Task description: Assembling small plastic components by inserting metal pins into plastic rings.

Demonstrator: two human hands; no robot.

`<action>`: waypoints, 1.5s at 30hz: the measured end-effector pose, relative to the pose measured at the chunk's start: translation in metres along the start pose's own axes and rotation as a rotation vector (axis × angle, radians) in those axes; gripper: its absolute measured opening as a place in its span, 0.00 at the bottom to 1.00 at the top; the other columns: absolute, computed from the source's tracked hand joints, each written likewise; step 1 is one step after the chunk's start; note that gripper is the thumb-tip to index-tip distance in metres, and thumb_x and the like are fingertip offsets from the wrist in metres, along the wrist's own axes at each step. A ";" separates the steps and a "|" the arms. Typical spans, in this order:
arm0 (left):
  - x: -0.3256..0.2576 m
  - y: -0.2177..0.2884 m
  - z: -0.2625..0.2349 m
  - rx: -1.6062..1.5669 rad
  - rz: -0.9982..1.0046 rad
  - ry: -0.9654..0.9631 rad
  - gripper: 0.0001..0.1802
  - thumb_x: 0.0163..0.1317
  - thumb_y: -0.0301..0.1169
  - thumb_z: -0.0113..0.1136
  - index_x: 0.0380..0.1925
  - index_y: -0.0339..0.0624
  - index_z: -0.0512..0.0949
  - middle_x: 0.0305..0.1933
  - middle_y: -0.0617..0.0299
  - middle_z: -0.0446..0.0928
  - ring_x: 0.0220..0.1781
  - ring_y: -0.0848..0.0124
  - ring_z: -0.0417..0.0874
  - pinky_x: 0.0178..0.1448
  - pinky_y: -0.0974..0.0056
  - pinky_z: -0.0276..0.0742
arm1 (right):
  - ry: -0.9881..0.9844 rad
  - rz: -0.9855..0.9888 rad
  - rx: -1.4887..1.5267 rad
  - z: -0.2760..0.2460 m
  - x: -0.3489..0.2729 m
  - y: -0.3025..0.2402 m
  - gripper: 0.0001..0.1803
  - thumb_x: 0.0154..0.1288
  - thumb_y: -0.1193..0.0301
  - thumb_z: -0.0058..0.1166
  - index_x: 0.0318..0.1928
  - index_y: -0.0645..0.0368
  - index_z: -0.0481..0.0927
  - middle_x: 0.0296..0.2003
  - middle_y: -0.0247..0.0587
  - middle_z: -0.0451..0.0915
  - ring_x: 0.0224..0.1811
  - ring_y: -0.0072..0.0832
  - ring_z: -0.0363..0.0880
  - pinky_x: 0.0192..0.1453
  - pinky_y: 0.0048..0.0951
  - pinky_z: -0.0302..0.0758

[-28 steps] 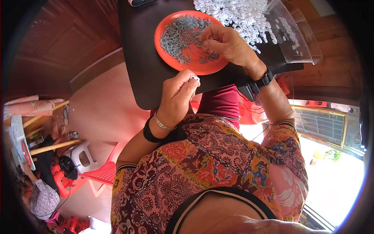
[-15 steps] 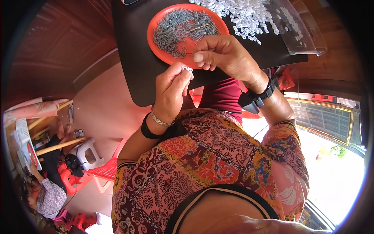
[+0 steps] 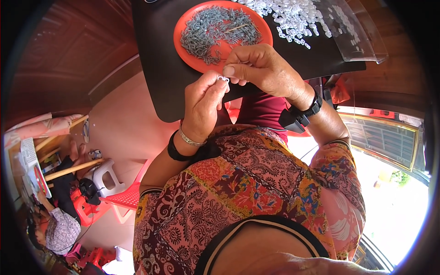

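Observation:
Between the thumb and forefinger of my left hand (image 3: 200,103) is a small white plastic piece (image 3: 223,79) with two round openings facing up. My right hand (image 3: 263,71) is closed in a pinch right beside that piece; whatever its fingertips hold is too small or hidden to make out. Just beyond both hands, a round orange-red plate (image 3: 183,54) carries a heap of small grey screws (image 3: 201,36), with a thin wooden stick (image 3: 237,28) lying on them. A pile of small white plastic pieces (image 3: 293,20) like the held one lies to the right of the plate.
The dark tabletop (image 3: 160,87) ends just in front of my body. A clear plastic tray (image 3: 355,41) with a few white pieces stands at its right edge. On the left are a red plastic chair (image 3: 121,199), a grey stool (image 3: 107,178) and another person (image 3: 62,229) seated low.
My right hand has moved left and slightly down, bringing its pinched fingertips up to the white piece. My left hand keeps its hold on the piece. The view has shifted slightly.

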State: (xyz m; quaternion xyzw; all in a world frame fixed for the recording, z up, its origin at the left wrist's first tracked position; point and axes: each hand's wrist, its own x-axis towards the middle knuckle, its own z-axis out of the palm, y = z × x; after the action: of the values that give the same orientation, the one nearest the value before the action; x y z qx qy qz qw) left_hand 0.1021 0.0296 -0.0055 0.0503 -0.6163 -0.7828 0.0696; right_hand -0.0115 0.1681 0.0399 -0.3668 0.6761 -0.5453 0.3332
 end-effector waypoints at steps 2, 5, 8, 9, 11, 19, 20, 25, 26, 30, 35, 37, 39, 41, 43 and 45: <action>0.000 0.001 0.000 0.022 -0.010 -0.007 0.13 0.65 0.32 0.48 0.24 0.35 0.70 0.19 0.69 0.66 0.19 0.83 0.60 0.23 0.74 0.58 | 0.023 0.001 0.022 -0.001 0.000 0.000 0.09 0.66 0.69 0.54 0.32 0.63 0.78 0.24 0.27 0.75 0.27 0.14 0.70 0.33 0.19 0.69; 0.000 -0.002 -0.002 0.037 -0.006 -0.009 0.14 0.65 0.32 0.48 0.24 0.35 0.70 0.20 0.69 0.66 0.20 0.83 0.61 0.23 0.74 0.58 | 0.025 -0.013 -0.008 -0.003 0.000 0.000 0.09 0.66 0.70 0.54 0.32 0.63 0.77 0.24 0.27 0.74 0.27 0.14 0.69 0.33 0.18 0.68; 0.000 -0.002 -0.001 0.036 -0.001 -0.018 0.14 0.65 0.32 0.48 0.24 0.34 0.70 0.20 0.68 0.66 0.20 0.83 0.61 0.24 0.74 0.58 | -0.012 -0.019 -0.083 -0.002 0.000 0.000 0.09 0.66 0.70 0.54 0.31 0.62 0.76 0.23 0.26 0.73 0.26 0.13 0.67 0.32 0.19 0.66; 0.000 -0.003 -0.002 0.036 -0.003 -0.018 0.14 0.65 0.32 0.48 0.24 0.34 0.70 0.20 0.68 0.66 0.20 0.83 0.61 0.24 0.74 0.58 | -0.011 -0.030 -0.094 -0.001 -0.001 -0.001 0.09 0.66 0.70 0.54 0.30 0.62 0.76 0.23 0.26 0.72 0.26 0.13 0.67 0.31 0.19 0.66; 0.001 -0.006 -0.003 0.046 0.017 -0.043 0.13 0.65 0.31 0.48 0.24 0.34 0.69 0.20 0.68 0.66 0.20 0.83 0.61 0.24 0.74 0.58 | -0.009 -0.040 -0.106 -0.001 -0.001 -0.002 0.09 0.66 0.70 0.54 0.30 0.62 0.76 0.22 0.26 0.72 0.26 0.13 0.67 0.30 0.20 0.65; 0.000 -0.008 0.002 0.055 0.101 -0.008 0.13 0.65 0.31 0.47 0.25 0.34 0.71 0.18 0.69 0.62 0.18 0.82 0.58 0.22 0.75 0.57 | 0.074 -0.240 -0.400 0.007 -0.001 0.001 0.07 0.62 0.74 0.55 0.28 0.63 0.75 0.20 0.35 0.72 0.22 0.20 0.69 0.27 0.25 0.66; -0.001 -0.007 0.002 0.047 0.079 0.001 0.12 0.65 0.31 0.48 0.25 0.34 0.72 0.18 0.69 0.63 0.18 0.82 0.59 0.22 0.75 0.57 | 0.081 -0.239 -0.405 0.007 -0.002 0.001 0.07 0.62 0.74 0.55 0.28 0.63 0.75 0.20 0.35 0.72 0.22 0.20 0.69 0.27 0.25 0.66; 0.001 -0.003 0.001 0.029 0.031 -0.004 0.12 0.65 0.30 0.48 0.24 0.34 0.71 0.19 0.68 0.67 0.19 0.84 0.61 0.23 0.74 0.58 | 0.074 -0.205 -0.421 0.005 -0.003 0.003 0.07 0.62 0.73 0.55 0.28 0.63 0.76 0.21 0.36 0.74 0.23 0.23 0.72 0.28 0.25 0.68; 0.002 -0.003 0.001 0.045 0.015 -0.016 0.13 0.65 0.30 0.48 0.23 0.34 0.71 0.19 0.68 0.66 0.19 0.84 0.60 0.23 0.74 0.57 | 0.058 -0.171 -0.428 0.003 -0.004 0.003 0.07 0.62 0.72 0.55 0.29 0.63 0.77 0.22 0.35 0.74 0.23 0.22 0.72 0.28 0.25 0.68; 0.002 -0.005 0.000 0.083 -0.017 -0.008 0.13 0.64 0.30 0.48 0.23 0.34 0.70 0.17 0.69 0.65 0.19 0.84 0.60 0.23 0.74 0.57 | 0.125 -0.186 -0.486 -0.017 -0.008 -0.006 0.08 0.62 0.69 0.57 0.36 0.62 0.80 0.27 0.36 0.79 0.29 0.19 0.75 0.32 0.24 0.72; 0.003 -0.005 0.000 0.039 0.007 -0.001 0.13 0.64 0.29 0.48 0.23 0.34 0.70 0.17 0.69 0.64 0.18 0.84 0.61 0.23 0.74 0.57 | 0.574 -0.088 -0.913 -0.094 0.005 0.009 0.12 0.62 0.63 0.55 0.37 0.60 0.81 0.28 0.39 0.81 0.31 0.26 0.80 0.37 0.28 0.74; 0.003 -0.006 0.000 0.043 0.008 0.004 0.13 0.64 0.29 0.48 0.23 0.34 0.70 0.17 0.69 0.64 0.18 0.84 0.61 0.24 0.74 0.58 | 0.567 0.039 -1.115 -0.119 0.012 0.018 0.15 0.60 0.59 0.54 0.38 0.57 0.81 0.30 0.41 0.82 0.33 0.39 0.80 0.39 0.35 0.75; 0.003 -0.007 0.000 0.088 0.030 -0.016 0.13 0.66 0.33 0.46 0.26 0.36 0.71 0.17 0.70 0.62 0.18 0.82 0.61 0.23 0.76 0.56 | 0.551 0.006 -1.210 -0.140 0.016 0.043 0.14 0.60 0.60 0.53 0.38 0.56 0.81 0.31 0.42 0.81 0.34 0.40 0.80 0.40 0.37 0.75; 0.003 -0.006 0.001 0.073 0.026 -0.008 0.13 0.65 0.31 0.47 0.24 0.35 0.71 0.17 0.69 0.63 0.18 0.83 0.61 0.23 0.75 0.57 | 0.534 -0.020 -1.308 -0.146 0.020 0.057 0.14 0.59 0.60 0.52 0.38 0.55 0.80 0.32 0.42 0.81 0.35 0.41 0.80 0.41 0.38 0.74; 0.003 -0.005 0.001 0.059 0.019 0.006 0.12 0.65 0.29 0.47 0.23 0.34 0.70 0.16 0.69 0.64 0.18 0.83 0.61 0.24 0.73 0.58 | 0.488 0.066 -1.360 -0.145 0.026 0.060 0.12 0.57 0.63 0.51 0.37 0.55 0.80 0.32 0.44 0.81 0.39 0.45 0.79 0.43 0.44 0.74; 0.003 -0.004 0.001 0.052 0.006 -0.002 0.12 0.64 0.29 0.48 0.23 0.34 0.70 0.16 0.69 0.64 0.18 0.83 0.61 0.24 0.73 0.57 | 0.480 0.078 -1.381 -0.145 0.028 0.059 0.11 0.57 0.63 0.50 0.35 0.55 0.79 0.33 0.45 0.81 0.38 0.46 0.79 0.42 0.44 0.74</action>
State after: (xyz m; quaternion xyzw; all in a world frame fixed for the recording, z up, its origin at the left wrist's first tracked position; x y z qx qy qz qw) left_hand 0.0988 0.0313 -0.0090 0.0498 -0.6367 -0.7663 0.0700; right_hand -0.1563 0.2235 0.0072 -0.3393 0.9328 -0.0479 -0.1121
